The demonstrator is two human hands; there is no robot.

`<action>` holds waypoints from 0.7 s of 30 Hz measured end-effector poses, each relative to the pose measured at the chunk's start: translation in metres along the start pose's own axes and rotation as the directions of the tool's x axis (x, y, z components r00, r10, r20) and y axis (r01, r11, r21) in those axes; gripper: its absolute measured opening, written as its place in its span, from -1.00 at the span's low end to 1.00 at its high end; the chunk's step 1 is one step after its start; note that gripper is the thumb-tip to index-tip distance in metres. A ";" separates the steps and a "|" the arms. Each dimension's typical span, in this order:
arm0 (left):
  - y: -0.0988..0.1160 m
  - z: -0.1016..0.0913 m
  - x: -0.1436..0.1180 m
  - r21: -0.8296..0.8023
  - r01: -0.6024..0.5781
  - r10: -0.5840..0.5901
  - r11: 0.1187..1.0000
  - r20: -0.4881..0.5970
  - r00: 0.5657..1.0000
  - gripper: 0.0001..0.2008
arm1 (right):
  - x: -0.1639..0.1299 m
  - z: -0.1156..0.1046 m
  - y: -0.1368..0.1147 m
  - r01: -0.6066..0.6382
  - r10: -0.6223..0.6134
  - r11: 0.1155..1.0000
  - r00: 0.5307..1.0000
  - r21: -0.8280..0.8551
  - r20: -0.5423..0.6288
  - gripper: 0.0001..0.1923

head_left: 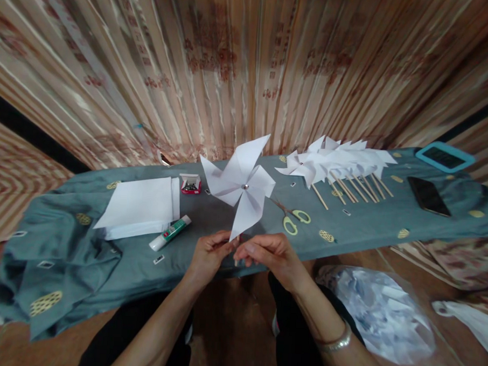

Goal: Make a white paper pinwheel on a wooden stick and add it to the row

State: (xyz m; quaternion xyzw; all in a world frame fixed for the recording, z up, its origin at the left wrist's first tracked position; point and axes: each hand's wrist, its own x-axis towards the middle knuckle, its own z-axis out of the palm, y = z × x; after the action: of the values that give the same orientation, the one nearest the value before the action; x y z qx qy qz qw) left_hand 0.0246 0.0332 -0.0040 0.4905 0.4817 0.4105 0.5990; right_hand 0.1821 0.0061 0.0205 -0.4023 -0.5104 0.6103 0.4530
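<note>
A white paper pinwheel (239, 186) stood upright above the near edge of the counter (367, 231), pinned at its centre to a thin stick. The left hand (209, 253) and right hand (270, 252) met at the stick's lower end, fingers pinched closed on it. Behind lay yellow-handled scissors (293, 218), a glue tube (170, 233), a stack of white paper (140, 207), a small red box (191, 184) and a row of finished pinwheels (337, 163).
</note>
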 end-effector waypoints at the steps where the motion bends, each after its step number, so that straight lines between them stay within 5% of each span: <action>1: 0.000 -0.001 0.000 0.003 -0.005 0.005 1.000 -0.006 1.000 -0.84 | 0.000 -0.007 0.000 0.022 -0.021 1.000 0.998 0.013 -0.060 -0.74; 3: -0.001 -0.001 -0.001 -0.004 -0.004 0.004 1.000 -0.012 1.000 -0.86 | 0.001 -0.022 -0.001 0.093 -0.082 0.995 0.963 0.030 -0.256 -0.73; 6: -0.003 -0.002 -0.002 -0.034 0.030 -0.030 0.999 -0.008 1.000 -0.84 | 0.005 -0.042 0.001 0.169 -0.172 0.984 0.803 -0.058 -0.571 -0.79; 9: -0.003 -0.001 -0.003 -0.035 0.059 -0.058 0.998 0.015 0.998 -0.81 | 0.010 -0.054 0.004 0.168 -0.259 0.965 0.702 -0.199 -0.663 -0.69; 12: -0.004 0.000 -0.003 -0.023 0.067 -0.066 0.997 0.042 0.997 -0.79 | 0.014 -0.059 0.009 0.146 -0.299 0.946 0.734 -0.288 -0.610 -0.56; 21: -0.006 0.000 -0.004 -0.071 0.085 -0.083 0.994 0.034 0.996 -0.76 | 0.019 -0.057 0.011 0.166 -0.232 0.972 0.773 -0.165 -0.590 -0.79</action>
State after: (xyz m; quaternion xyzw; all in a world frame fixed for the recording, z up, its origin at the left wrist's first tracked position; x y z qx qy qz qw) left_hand 0.0239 0.0287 -0.0088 0.4540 0.4773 0.3947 0.6405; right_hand 0.2296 0.0383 -0.0002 -0.5428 -0.4093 0.3707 0.6328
